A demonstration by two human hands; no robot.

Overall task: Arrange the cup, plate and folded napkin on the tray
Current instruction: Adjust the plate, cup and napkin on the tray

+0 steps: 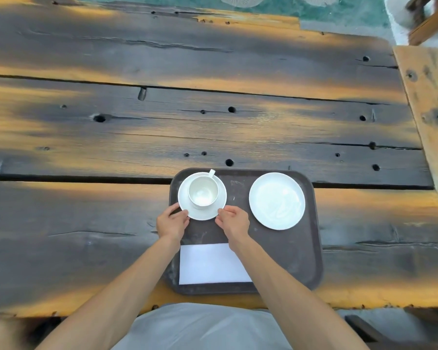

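A dark brown tray (288, 248) lies at the near edge of the wooden table. In its far left corner a white cup (202, 192) stands upright on a white saucer (219, 200), handle pointing away. My left hand (172, 221) pinches the saucer's near left rim. My right hand (233, 219) pinches its near right rim. A white plate (276, 200) rests flat in the tray's far right part. A folded white napkin (210, 265) lies flat in the near left part, its right corner under my right forearm.
The dark, worn plank table (162, 127) stretches far and to both sides of the tray. A lighter wooden board (430, 109) runs along the right edge. Wooden furniture (427, 18) stands at the far right, off the table.
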